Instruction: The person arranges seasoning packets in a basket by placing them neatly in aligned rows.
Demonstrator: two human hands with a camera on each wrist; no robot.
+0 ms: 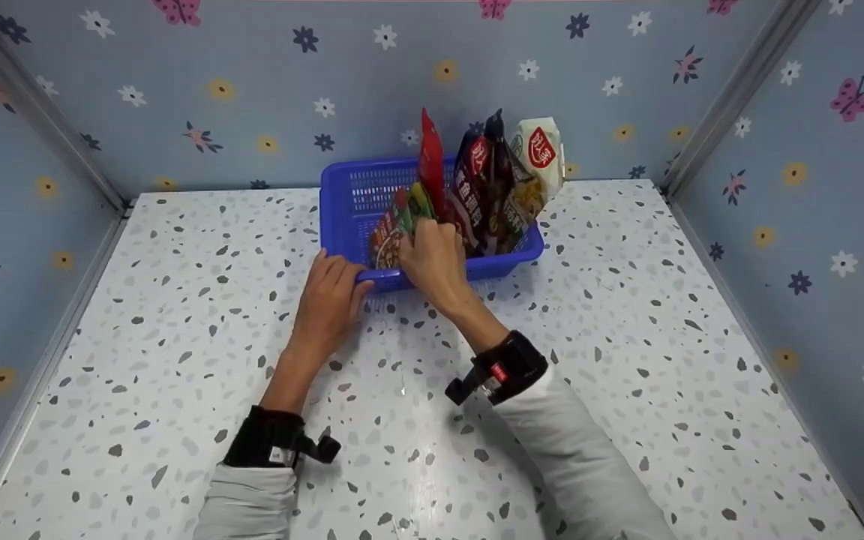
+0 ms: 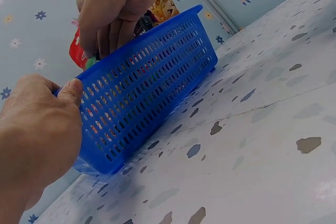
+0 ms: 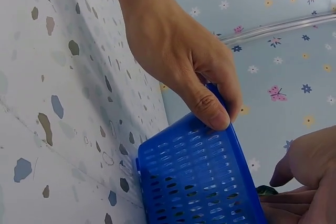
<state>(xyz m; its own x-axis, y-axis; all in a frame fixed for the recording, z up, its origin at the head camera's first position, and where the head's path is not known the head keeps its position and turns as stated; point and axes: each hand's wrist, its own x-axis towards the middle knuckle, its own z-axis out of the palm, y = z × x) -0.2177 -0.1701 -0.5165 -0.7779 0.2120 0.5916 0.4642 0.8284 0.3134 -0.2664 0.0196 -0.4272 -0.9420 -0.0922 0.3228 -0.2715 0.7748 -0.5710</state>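
A blue perforated basket [image 1: 338,225] stands against the back wall with upright food packets inside. My left hand [image 1: 327,296] grips its front rim near the left corner; in the left wrist view the thumb [image 2: 71,90] lies over the rim. My right hand [image 1: 434,259] reaches over the front rim, fingers curled down at a green and red food packet [image 1: 403,214]. A bit of green shows between its thumb and fingers in the right wrist view; the fingertips are mostly hidden. Close behind that hand stands a red packet [image 1: 430,161].
Dark packets [image 1: 473,187] and a white-topped packet [image 1: 541,154] lean in the basket's right half, rising above its rim. The speckled white tabletop [image 1: 199,300] is bounded by flowered panels at the back [image 1: 252,67] and both sides.
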